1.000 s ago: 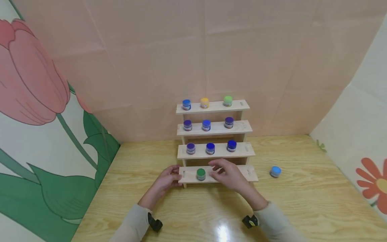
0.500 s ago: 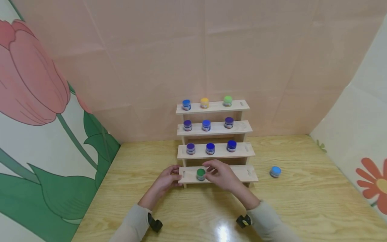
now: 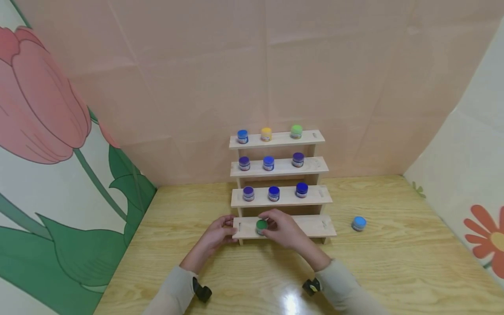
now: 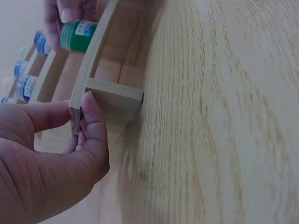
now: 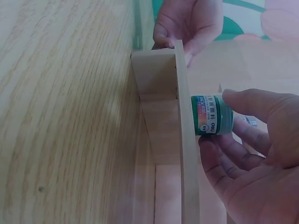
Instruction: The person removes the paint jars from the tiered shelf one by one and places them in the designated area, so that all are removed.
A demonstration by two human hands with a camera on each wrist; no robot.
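A small green paint jar (image 3: 261, 225) stands on the lowest board of a stepped wooden rack (image 3: 320, 225), left of the board's middle. My right hand (image 3: 281, 228) has its thumb and fingers around this jar. In the right wrist view, the thumb lies against the lid of the green jar (image 5: 212, 115), and the curled fingers are on its other side. Its base is at the board. My left hand (image 3: 218, 229) pinches the left end of that lowest board; in the left wrist view the left hand (image 4: 56, 154) has thumb and fingers on opposite faces of it.
The tiers above each carry three jars, among them a dark blue jar (image 3: 302, 190), a purple jar (image 3: 244, 163) and a yellow jar (image 3: 266, 134). A light blue jar (image 3: 358, 223) stands on the wooden table (image 3: 393, 271) right of the rack. A pinkish backdrop (image 3: 189, 87) hangs behind.
My right hand has moved left along the lowest board and closed its fingers around the green paint jar. The left hand has stayed at the board's end.
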